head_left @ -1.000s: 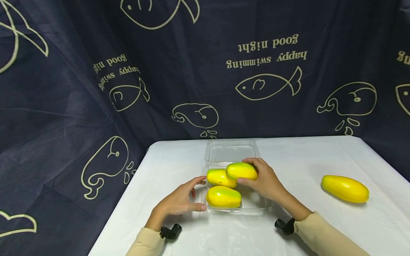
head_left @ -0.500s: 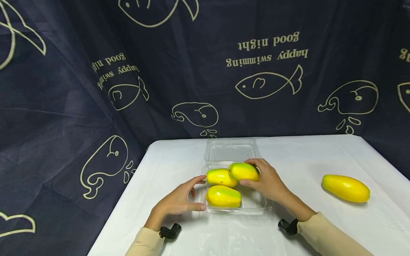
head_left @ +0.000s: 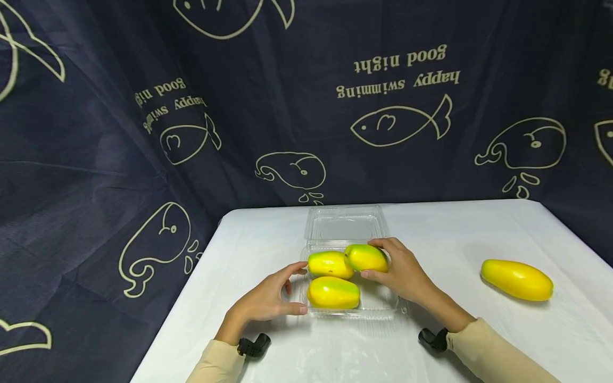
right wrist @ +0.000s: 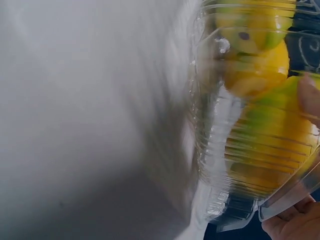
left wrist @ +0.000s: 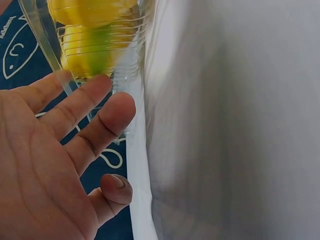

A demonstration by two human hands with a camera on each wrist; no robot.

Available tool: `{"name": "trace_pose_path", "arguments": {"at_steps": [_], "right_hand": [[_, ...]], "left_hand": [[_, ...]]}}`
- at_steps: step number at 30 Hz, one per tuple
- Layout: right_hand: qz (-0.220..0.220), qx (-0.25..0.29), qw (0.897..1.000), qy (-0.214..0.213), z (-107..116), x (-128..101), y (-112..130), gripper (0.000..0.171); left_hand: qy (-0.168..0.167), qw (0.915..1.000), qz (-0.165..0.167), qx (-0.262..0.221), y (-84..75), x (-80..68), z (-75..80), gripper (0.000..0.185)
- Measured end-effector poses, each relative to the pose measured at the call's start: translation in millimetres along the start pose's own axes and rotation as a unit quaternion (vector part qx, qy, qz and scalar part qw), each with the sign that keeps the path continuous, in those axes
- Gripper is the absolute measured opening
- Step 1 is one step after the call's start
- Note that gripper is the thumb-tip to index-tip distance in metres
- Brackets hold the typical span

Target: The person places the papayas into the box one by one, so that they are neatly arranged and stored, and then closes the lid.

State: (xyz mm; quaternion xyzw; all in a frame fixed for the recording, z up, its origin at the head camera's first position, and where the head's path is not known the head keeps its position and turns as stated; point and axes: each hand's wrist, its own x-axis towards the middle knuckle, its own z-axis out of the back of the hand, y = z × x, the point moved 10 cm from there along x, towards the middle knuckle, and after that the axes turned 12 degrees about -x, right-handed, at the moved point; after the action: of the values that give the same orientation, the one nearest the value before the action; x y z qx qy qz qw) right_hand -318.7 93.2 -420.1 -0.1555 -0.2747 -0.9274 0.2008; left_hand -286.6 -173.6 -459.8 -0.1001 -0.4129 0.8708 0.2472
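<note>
A clear plastic clamshell box (head_left: 378, 306) lies open on the white table (head_left: 455, 239), its lid (head_left: 345, 226) folded back. Two yellow-green mangoes lie in it: one at the back left (head_left: 328, 264), one at the front (head_left: 333, 292). My right hand (head_left: 399, 268) grips a third mango (head_left: 366, 257) at the box's back right, low over the tray. My left hand (head_left: 268, 300) touches the box's left side (left wrist: 100, 70) with straight fingers (left wrist: 95, 125). In the right wrist view the mangoes (right wrist: 270, 140) show through the ribbed box wall (right wrist: 210, 150).
A fourth yellow mango (head_left: 517, 280) lies alone on the table to the right. A dark blue curtain with fish and whale prints (head_left: 287, 106) hangs behind and to the left of the table.
My right hand has moved its mango slightly right and down into the back right of the box. The left hand has stayed against the box's left side.
</note>
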Motion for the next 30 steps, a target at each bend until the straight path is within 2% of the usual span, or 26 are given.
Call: {"name": "trace_pose_path", "arguments": {"at_steps": [7, 15, 30], "right_hand": [[0.014, -0.019, 1.0, 0.001, -0.9, -1.2, 1.7, 0.075], [0.002, -0.04, 0.999, -0.005, -0.7, -1.5, -0.9, 0.075], [-0.013, -0.04, 0.999, 0.01, -3.5, -1.7, -2.6, 0.079]], "left_hand": [[-0.001, 1.0, 0.001, -0.001, -0.8, 0.3, 0.5, 0.095], [-0.001, 1.0, 0.002, -0.004, -0.8, 0.2, -0.2, 0.095], [-0.001, 1.0, 0.002, -0.001, -1.0, -0.1, -0.2, 0.094]]}}
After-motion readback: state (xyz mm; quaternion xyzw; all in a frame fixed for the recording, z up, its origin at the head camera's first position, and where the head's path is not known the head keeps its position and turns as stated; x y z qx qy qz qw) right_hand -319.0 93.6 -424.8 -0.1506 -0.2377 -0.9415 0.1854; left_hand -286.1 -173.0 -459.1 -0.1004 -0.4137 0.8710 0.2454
